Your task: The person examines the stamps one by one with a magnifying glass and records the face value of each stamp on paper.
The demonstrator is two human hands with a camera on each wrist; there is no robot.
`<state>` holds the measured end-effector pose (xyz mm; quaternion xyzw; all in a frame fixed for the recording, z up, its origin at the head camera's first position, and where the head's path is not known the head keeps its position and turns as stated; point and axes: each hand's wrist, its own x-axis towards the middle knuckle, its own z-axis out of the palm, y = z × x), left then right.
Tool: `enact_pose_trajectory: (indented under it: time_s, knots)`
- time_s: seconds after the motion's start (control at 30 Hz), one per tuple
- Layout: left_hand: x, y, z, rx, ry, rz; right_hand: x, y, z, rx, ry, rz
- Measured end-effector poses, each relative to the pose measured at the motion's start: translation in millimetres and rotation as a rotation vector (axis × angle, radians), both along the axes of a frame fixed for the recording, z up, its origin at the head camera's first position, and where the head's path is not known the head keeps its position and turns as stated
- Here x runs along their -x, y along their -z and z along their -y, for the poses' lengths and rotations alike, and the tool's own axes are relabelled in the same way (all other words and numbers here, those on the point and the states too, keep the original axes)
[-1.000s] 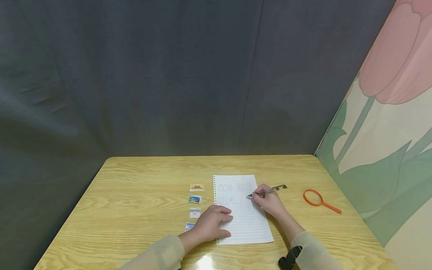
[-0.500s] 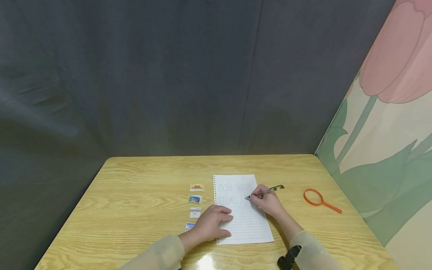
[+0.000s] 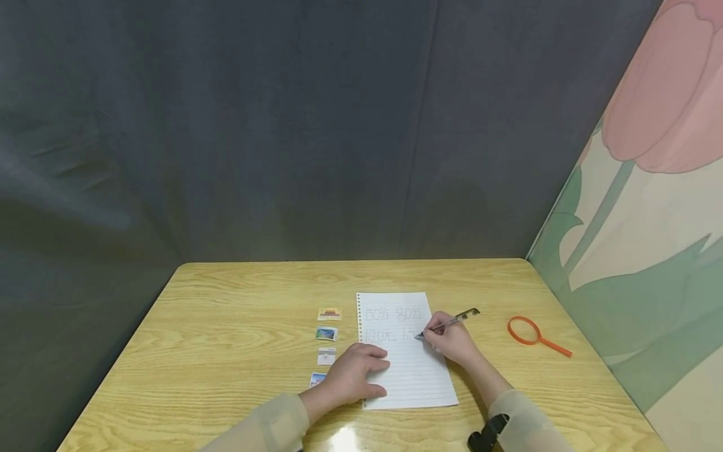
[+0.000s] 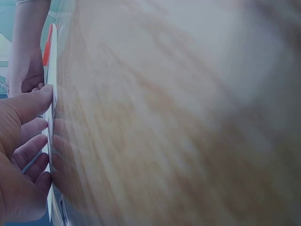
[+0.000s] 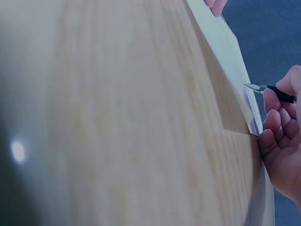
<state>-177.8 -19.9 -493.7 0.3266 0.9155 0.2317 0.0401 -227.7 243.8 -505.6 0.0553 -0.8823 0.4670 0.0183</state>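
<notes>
A sheet of lined paper (image 3: pixel 415 376) with punched holes along its left edge lies on the wooden table. Two rows of handwritten figures cross its upper part. My right hand (image 3: pixel 454 342) pinches a pen (image 3: pixel 455 319), whose tip is at the end of the second row; the right wrist view also shows the pen (image 5: pixel 281 94) with its point at the sheet. On the sheet's left side rests my left hand (image 3: pixel 354 373), fingers spread and extended. Beside it runs a column of small stamps, among them a yellow stamp (image 3: pixel 330 314) and a blue-green stamp (image 3: pixel 327 334); the lowest stamp (image 3: pixel 317 379) is partly covered by the left hand.
An orange magnifying glass (image 3: pixel 539 339) lies to the right of the paper. Behind the table (image 3: pixel 226 301) hangs a dark curtain (image 3: pixel 339 157). A wall with painted flowers (image 3: pixel 649 251) stands along the right side.
The pen tip moves slightly left, then back right and a little down, and a new mark now follows the stroke in the second row. My left hand stays in place.
</notes>
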Motion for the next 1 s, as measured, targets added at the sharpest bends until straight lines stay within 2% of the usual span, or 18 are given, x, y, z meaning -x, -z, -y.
enact_pose_trajectory:
  time_s: [0.17,0.27,0.5,0.83,1.0]
  knots:
    - [0.8,0.5,0.4,-0.007,0.008,-0.01,-0.3,0.4,0.2,-0.001,-0.072,-0.011]
    - [0.7,0.9,0.7,-0.006,0.006,-0.004,-0.1,1.1,0.8,0.002,-0.079,0.006]
    - [-0.3,2.0,0.6,-0.011,-0.003,0.008,4.9,3.8,2.2,0.037,0.043,0.015]
    - [1.1,1.3,0.7,-0.016,0.006,-0.004,6.4,2.1,5.7,0.002,0.037,-0.013]
    - [1.4,2.1,1.3,-0.015,0.013,-0.012,7.4,3.2,3.9,-0.046,0.088,-0.039]
